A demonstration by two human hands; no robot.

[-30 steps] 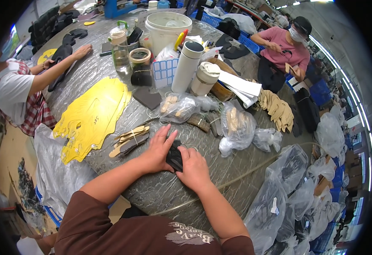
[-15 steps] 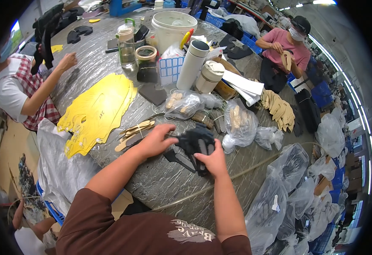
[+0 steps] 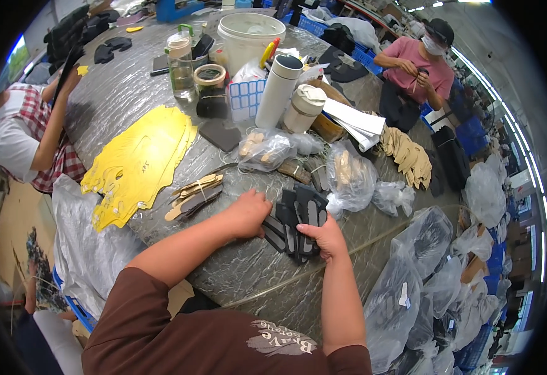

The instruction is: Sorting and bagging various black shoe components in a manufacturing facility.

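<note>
A cluster of black pieces [image 3: 295, 215] with grey inner patches lies fanned and overlapping on the dark, wrinkled tabletop [image 3: 223, 272], between the person's two hands. Directions below run from these pieces, with twelve o'clock at the top of the view.

The right hand [image 3: 324, 236], at four o'clock, grasps the pieces, its thumb pressed across the upper faces and its other fingers mostly hidden at the far edge. The left hand [image 3: 248, 214], at nine o'clock, has its fingers bent down beside the left edge of the cluster; whether they grip a piece cannot be told.

Beyond the left hand, at nine o'clock, rests a tied bundle of tan and dark strips [image 3: 195, 197]. At ten o'clock, a stack of yellow sheets [image 3: 139, 156] bears a short handwritten mark in dark ink on its top sheet. A sheet of blue-bordered labels [image 3: 246, 100] leans at eleven o'clock, left of a white bottle [image 3: 276, 94]. At two o'clock sits a clear bag [image 3: 349, 181] holding tan pieces. A white tag [image 3: 405, 294] clings to clear plastic at four o'clock, its print too small to read. At six o'clock, the person's brown shirt [image 3: 204, 344] carries pale lettering over a greyish patch.
</note>
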